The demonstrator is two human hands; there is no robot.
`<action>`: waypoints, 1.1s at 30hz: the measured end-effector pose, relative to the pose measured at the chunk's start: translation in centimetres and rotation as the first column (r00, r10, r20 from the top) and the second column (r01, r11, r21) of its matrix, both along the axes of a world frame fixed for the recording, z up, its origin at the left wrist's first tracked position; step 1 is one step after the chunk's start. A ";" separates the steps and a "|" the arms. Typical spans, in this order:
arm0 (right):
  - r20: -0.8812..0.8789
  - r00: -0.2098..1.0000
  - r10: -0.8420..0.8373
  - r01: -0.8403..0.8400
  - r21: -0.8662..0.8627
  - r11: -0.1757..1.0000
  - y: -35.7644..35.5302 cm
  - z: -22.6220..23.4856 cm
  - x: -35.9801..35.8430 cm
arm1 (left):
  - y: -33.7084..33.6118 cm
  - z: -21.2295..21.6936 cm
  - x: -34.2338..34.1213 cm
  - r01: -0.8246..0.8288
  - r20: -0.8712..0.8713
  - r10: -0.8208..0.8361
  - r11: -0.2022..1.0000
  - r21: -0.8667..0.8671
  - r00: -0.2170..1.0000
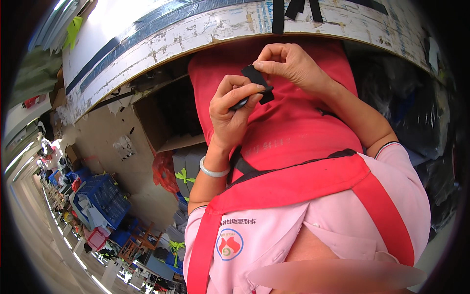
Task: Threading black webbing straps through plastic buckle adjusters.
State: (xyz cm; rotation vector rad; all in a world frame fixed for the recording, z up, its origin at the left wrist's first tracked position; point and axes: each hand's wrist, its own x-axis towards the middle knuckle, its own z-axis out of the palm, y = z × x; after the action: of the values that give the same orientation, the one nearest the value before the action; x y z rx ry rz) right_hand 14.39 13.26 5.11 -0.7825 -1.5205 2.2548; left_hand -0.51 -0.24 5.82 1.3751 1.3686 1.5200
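A small piece of black cloth (255,78), flat and roughly square with sharp corners, sits in the upper middle of the frame, held up in front of a red apron (293,142). The right hand (293,63) pinches its top corner between thumb and forefinger, so the cloth hangs just below that grip. The left hand (232,110) is clenched around a dark, rounded tool (243,102), only a little of which shows under the curled fingers; its tip meets the lower edge of the cloth, where the left thumb presses against it. The cloth thus lies between the two hands, touched by both. A pale bangle (213,171) circles the left wrist. Above the hands runs the worn white edge of a table (205,32), with black strips (293,10) hanging over it. Under the table, at centre left, an open cardboard box (169,120) stands on its side, its inside too dark to read. Lower left, a blue plastic crate (105,196) holds pale folded pieces.
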 end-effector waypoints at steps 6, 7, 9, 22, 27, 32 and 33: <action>-0.004 0.999 -0.043 0.043 0.071 0.997 -0.7 -0.8 -1.8 | -1.5 0.5 -0.4 -0.050 0.077 0.058 0.993 -0.104 0.995; -0.007 0.996 -0.087 0.087 0.191 0.978 -0.8 -1.6 -2.5 | -2.0 0.7 -0.5 -0.069 0.110 0.088 0.984 -0.166 0.990; -0.002 0.999 0.054 -0.054 0.081 0.995 -1.2 -2.9 -3.9 | -3.3 0.9 -1.8 -0.147 0.034 0.159 0.962 -0.231 0.987; 0.033 0.920 0.390 -0.284 0.741 0.608 -3.8 -1.9 -7.2 | -5.6 -2.3 -2.9 -0.216 0.198 0.340 0.857 -0.468 0.919; 0.152 0.940 0.304 -0.340 0.374 0.863 -1.9 -1.7 -4.6 | -3.8 -2.0 -3.0 -0.020 0.387 0.256 0.854 -0.520 0.886; -0.006 0.994 0.108 -0.107 -0.154 0.982 -1.8 -2.5 -2.9 | -2.0 -3.0 -2.1 -0.007 0.419 0.259 0.857 -0.515 0.870; -0.040 0.995 0.089 -0.095 -0.187 0.978 -1.9 -2.8 -2.9 | -1.4 -3.1 -1.6 -0.016 0.525 0.329 0.858 -0.513 0.785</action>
State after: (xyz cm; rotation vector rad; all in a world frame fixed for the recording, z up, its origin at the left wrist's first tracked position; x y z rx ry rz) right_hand 11.53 11.33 2.30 -0.7369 -1.3685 2.4956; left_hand -2.09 -1.60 2.75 0.3915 1.3479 1.4160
